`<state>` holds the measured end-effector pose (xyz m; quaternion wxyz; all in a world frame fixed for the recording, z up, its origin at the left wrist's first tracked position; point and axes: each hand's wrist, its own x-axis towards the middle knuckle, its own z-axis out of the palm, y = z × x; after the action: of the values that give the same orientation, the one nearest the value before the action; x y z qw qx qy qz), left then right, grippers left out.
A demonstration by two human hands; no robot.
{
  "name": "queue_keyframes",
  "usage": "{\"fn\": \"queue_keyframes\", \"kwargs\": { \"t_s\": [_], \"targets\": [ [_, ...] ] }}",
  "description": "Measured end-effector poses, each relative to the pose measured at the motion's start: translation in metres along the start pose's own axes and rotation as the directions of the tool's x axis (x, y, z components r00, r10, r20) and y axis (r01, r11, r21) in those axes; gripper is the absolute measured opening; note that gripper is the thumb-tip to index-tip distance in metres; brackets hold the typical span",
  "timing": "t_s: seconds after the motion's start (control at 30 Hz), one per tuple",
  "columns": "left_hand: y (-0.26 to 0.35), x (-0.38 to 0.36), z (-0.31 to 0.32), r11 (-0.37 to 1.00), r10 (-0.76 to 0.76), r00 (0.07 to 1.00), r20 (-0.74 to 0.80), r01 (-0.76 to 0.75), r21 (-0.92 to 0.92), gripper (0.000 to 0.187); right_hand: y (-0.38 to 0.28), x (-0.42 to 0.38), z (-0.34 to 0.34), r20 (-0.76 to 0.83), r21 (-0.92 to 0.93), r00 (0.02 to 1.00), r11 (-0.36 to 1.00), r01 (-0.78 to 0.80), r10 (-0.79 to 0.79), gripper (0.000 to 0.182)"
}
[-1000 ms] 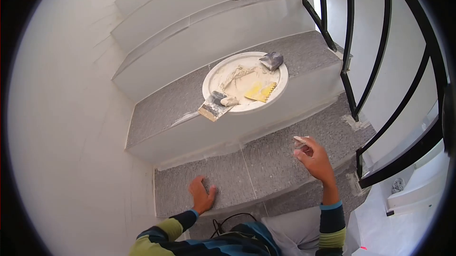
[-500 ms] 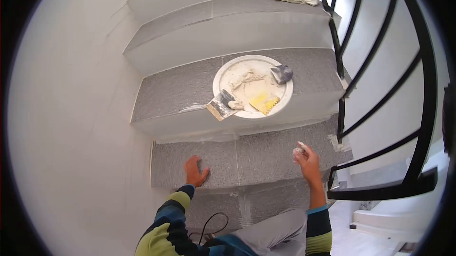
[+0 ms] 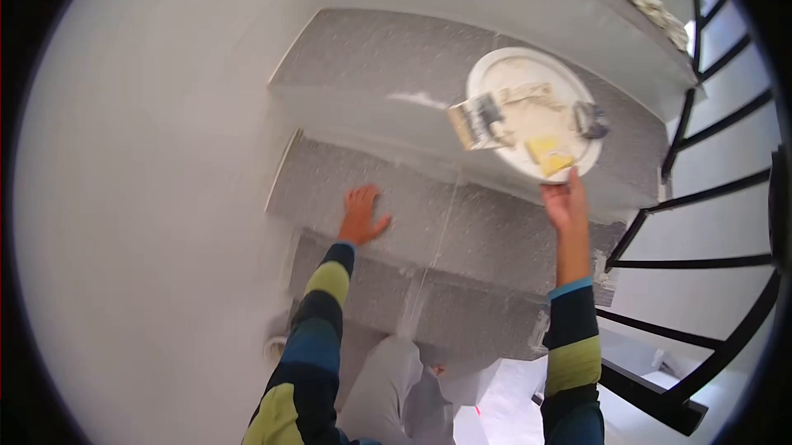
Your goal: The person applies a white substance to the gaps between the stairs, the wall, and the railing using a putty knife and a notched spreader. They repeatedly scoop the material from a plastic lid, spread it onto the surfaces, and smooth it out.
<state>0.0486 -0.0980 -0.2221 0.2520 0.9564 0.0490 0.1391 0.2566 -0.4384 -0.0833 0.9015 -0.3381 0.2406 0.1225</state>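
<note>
My left hand (image 3: 360, 216) rests on the grey stair tread (image 3: 412, 189) with its fingers spread and nothing in it. Ahead and to the right, my right hand (image 3: 564, 204) grips the near rim of a round white lid (image 3: 478, 74), thumb over the edge and fingers below. Pale putty is smeared over the lid. On it lie a yellow notched spreader (image 3: 549, 155) near my thumb, a dark grey lump (image 3: 591, 121) at the right and a wide scraper (image 3: 477, 122) that sticks out past the left rim.
White walls (image 3: 165, 156) close in the stairs on the left. A black metal railing (image 3: 701, 263) runs along the right. A crumpled whitish cloth (image 3: 652, 9) lies on a higher step. Low at the left, beside my sleeve, is a white round container (image 3: 276, 349).
My right hand has moved forward from over the lower tread to the lid's rim. The left hand stays spread on the tread. The view has shifted and turned.
</note>
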Motion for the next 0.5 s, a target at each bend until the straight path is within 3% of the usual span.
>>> {"fn": "queue_keyframes", "kwargs": {
  "t_s": [0.1, 0.13, 0.2, 0.37, 0.43, 0.47, 0.5],
  "targets": [
    [-0.010, -0.006, 0.007, 0.999, 0.035, 0.996, -0.078, -0.034, 0.018, 0.059, 0.012, 0.012, 0.005, 0.007, -0.011, 0.979, 0.979, 0.201, -0.201, 0.035],
    [-0.010, -0.006, 0.007, 0.999, 0.035, 0.995, -0.094, -0.033, 0.026, 0.061, 0.013, 0.015, 0.002, 0.021, -0.029, 0.984, 0.984, 0.178, -0.178, 0.035],
    [-0.011, -0.007, 0.005, 1.000, 0.029, 0.990, -0.139, -0.027, 0.016, 0.059, 0.014, 0.016, 0.000, -0.004, -0.085, 0.958, 0.955, 0.284, -0.285, 0.035],
    [-0.007, 0.016, -0.008, 0.994, 0.075, 0.991, -0.115, -0.064, 0.090, 0.051, 0.010, -0.017, -0.003, 0.071, -0.171, 0.951, 0.935, 0.309, -0.301, 0.038],
    [0.004, 0.012, -0.006, 0.994, -0.088, 0.934, -0.347, 0.062, -0.086, 0.039, 0.003, -0.041, 0.005, 0.057, -0.193, 0.960, 0.941, 0.278, -0.273, 0.039],
    [0.020, -0.005, -0.014, 0.872, -0.371, 0.870, -0.325, 0.207, -0.444, 0.034, 0.003, -0.059, 0.009, 0.123, -0.206, 0.960, 0.940, 0.273, -0.252, 0.040],
    [0.043, -0.042, -0.026, 0.622, -0.604, 0.757, -0.251, 0.250, -0.742, 0.030, 0.015, -0.088, 0.003, 0.238, -0.201, 0.941, 0.935, 0.292, -0.242, 0.040]
  ]
}}
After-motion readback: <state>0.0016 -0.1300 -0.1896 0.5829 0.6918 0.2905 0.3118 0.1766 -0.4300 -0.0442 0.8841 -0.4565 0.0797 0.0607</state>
